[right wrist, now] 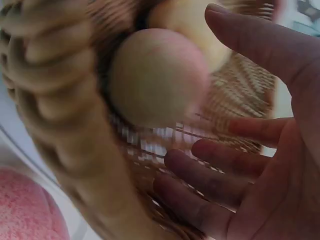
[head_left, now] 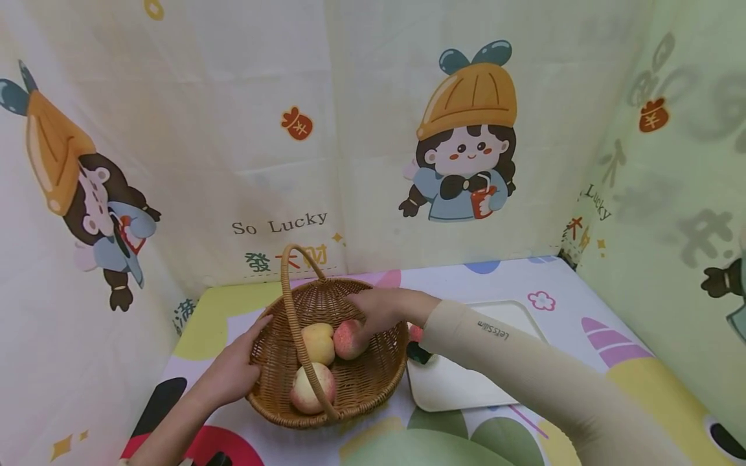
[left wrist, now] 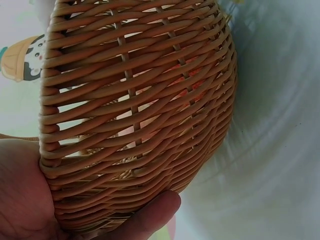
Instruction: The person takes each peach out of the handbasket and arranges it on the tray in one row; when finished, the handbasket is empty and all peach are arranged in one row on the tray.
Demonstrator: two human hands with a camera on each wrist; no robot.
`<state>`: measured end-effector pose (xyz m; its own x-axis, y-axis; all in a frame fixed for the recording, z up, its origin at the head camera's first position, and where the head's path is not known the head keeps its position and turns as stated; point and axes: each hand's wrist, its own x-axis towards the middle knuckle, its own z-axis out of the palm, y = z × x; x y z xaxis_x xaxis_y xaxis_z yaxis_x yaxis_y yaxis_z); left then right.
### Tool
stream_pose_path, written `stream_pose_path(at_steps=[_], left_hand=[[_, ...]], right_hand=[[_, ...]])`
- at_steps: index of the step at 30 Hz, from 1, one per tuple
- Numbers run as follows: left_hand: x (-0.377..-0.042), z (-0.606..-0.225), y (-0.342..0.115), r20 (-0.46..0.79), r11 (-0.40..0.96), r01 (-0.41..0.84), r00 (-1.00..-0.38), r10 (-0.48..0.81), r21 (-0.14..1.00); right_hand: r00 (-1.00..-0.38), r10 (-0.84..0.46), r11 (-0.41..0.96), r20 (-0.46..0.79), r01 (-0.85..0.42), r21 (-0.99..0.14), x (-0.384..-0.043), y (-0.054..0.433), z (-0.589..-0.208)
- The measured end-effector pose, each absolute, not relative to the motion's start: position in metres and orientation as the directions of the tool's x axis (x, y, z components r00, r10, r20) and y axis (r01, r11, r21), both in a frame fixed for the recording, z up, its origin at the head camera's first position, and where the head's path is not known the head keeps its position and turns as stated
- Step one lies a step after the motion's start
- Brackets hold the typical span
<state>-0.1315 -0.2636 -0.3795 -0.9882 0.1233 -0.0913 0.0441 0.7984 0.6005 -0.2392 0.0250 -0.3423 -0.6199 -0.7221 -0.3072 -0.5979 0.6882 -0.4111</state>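
Note:
A brown wicker basket [head_left: 373, 401] with a tall arched handle stands on the table. It holds a reddish peach [head_left: 350, 340], a yellow peach [head_left: 318, 343] and a pale pink-blushed peach [head_left: 311, 388]. My left hand [head_left: 236, 369] grips the basket's left rim, its thumb against the outer weave in the left wrist view. Over the basket's right side reaches my right hand [head_left: 379, 310], close to the reddish peach. In the right wrist view its fingers [right wrist: 215, 185] are spread and loosely bent beside a peach [right wrist: 160, 77], with nothing held.
To the basket's right lies a white tray [head_left: 449, 388], partly under my right forearm. A pink peach [right wrist: 30, 210] sits outside the basket in the right wrist view. Patterned cloth walls [head_left: 361, 181] enclose the table [head_left: 559, 291] at the back and sides.

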Motion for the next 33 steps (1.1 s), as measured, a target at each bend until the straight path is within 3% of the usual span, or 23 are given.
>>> stream_pose_path(at_steps=[9, 15, 26, 33], left_hand=[[-0.132, -0.384, -0.263, -0.069, 0.808, 0.061, -0.990, 0.125, 0.586], [-0.130, -0.382, -0.264, -0.058, 0.813, 0.060, -0.992, 0.115, 0.580], [-0.128, -0.381, -0.263, -0.051, 0.815, 0.061, -0.993, 0.111, 0.577], [-0.127, -0.383, -0.263, -0.069, 0.804, 0.035, -0.993, 0.094, 0.593]], right_hand=[[-0.639, -0.636, 0.770, -0.433, -0.564, -0.299, -0.235, 0.010, -0.355], [-0.623, -0.681, 0.731, -0.384, -0.611, -0.304, -0.223, 0.007, -0.355], [-0.623, -0.721, 0.657, -0.305, -0.754, -0.014, -0.191, -0.009, -0.367], [-0.599, -0.752, 0.616, -0.274, -0.787, 0.030, -0.193, -0.003, -0.370]])
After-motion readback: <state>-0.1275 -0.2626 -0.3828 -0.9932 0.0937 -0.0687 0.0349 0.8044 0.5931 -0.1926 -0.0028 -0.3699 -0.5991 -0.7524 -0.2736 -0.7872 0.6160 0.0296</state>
